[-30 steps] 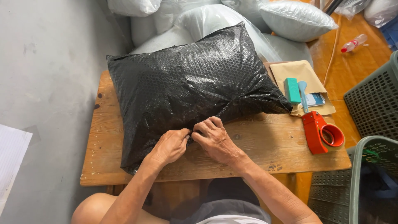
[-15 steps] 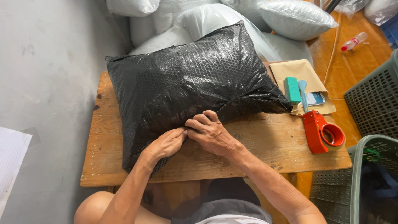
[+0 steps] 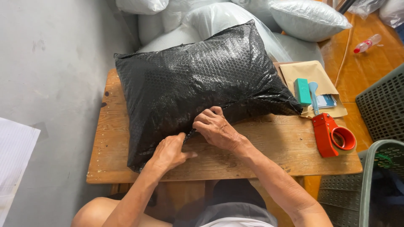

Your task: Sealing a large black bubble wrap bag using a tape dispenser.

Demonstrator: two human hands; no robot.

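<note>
While the black padded bag (image 3: 198, 88) lies across the wooden counter (image 3: 269, 155), both hands pinch its near edge, left hand (image 3: 170, 152) at seven o'clock, right hand (image 3: 216, 128) beside it; closing that seam seems in hand; firm pressing along it likely comes next.

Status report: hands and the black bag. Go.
Left hand and right hand both pinching the near edge of the black bubble-wrap bag. Red tape dispenser lies apart.

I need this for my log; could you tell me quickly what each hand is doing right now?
Left hand: pinching the near edge of the black bubble-wrap bag.
Right hand: fingers curled, gripping the same edge.
</note>
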